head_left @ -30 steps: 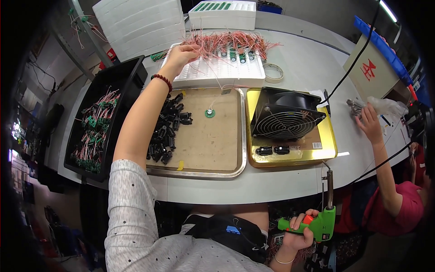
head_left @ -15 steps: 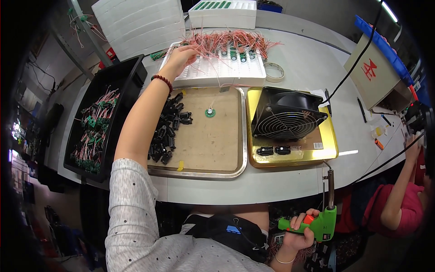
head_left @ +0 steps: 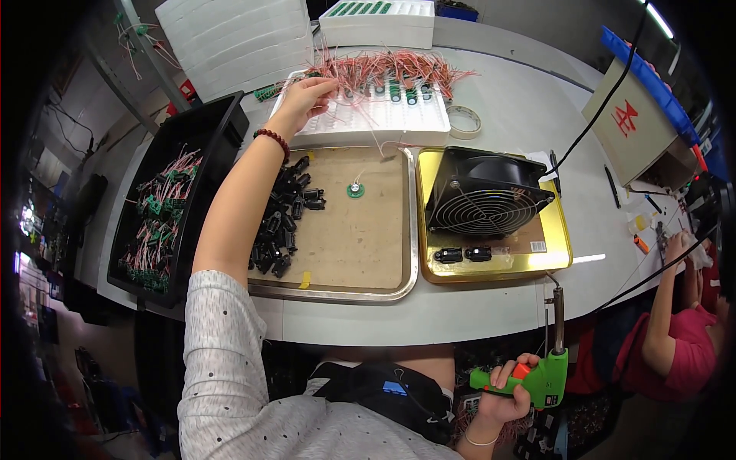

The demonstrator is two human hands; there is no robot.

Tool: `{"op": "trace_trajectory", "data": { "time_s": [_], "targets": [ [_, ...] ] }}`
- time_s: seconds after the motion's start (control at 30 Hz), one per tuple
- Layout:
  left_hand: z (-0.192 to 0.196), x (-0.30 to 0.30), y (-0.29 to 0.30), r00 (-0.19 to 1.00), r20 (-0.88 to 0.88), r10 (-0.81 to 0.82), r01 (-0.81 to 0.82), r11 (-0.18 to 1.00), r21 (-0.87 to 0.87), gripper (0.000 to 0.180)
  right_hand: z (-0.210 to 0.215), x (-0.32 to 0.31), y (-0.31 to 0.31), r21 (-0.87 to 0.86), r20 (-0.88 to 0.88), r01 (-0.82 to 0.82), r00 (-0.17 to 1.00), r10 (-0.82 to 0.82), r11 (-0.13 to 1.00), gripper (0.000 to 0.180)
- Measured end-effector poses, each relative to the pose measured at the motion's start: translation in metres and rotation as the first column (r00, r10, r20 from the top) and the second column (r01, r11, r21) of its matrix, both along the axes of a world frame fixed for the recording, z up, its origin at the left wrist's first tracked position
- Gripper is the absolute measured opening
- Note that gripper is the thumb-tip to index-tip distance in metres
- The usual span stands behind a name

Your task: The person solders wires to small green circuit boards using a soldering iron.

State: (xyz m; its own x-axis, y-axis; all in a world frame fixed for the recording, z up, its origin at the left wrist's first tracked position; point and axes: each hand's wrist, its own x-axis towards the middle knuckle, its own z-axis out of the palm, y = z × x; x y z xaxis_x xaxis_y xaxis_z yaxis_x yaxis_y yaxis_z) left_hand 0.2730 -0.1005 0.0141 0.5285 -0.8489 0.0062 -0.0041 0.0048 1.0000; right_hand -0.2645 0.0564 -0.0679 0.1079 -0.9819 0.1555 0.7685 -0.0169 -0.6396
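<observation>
At the near edge of the white foam tray (head_left: 368, 136), my left hand (head_left: 308, 104) is closed, its fingertips pinched on thin pink-red wires. The wires trail right toward a small grey piece, blurred, over the metal tray's far edge. My right hand (head_left: 502, 391) grips a green soldering gun (head_left: 548, 379) low at the right, its bent metal tip pointing up by the gold tray (head_left: 563, 257). A round green circuit board (head_left: 356, 189) with short wires lies on the brown-lined metal tray (head_left: 360, 253). Black plastic housings (head_left: 276, 230) are heaped beside it, partly behind my left forearm.
A black bin (head_left: 123, 253) of wired green boards stands left. On the gold tray are a black fan (head_left: 487, 192) and two black housings (head_left: 464, 254). Wired green cylinders fill the foam tray's far side; a tape roll (head_left: 464, 123) lies beside it. Another person (head_left: 675, 345) works at right.
My left hand has shifted slightly to the right, and the small grey piece on the wires has swung right and nearer. My right hand and the soldering gun stay nearly still.
</observation>
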Motion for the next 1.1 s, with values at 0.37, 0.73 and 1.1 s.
{"op": "trace_trajectory", "data": {
  "time_s": [0.37,0.73,1.1],
  "targets": [
    [-0.003,-0.007,0.002,0.957,-0.288,-0.037,-0.050,0.956,-0.288,0.016,0.000,-0.001,0.000,0.006,-0.004,-0.014,1.000,0.014,1.000,0.050],
    [0.001,-0.021,-0.029,0.942,0.321,0.101,-0.104,0.995,-0.008,0.027,0.005,0.002,0.000,0.013,-0.009,-0.012,1.000,0.012,1.000,0.050],
    [-0.001,-0.042,-0.065,0.948,0.317,-0.036,0.007,0.996,0.094,0.037,0.002,0.000,0.002,0.027,-0.005,0.022,1.000,-0.022,0.999,0.052]
  ]
}}
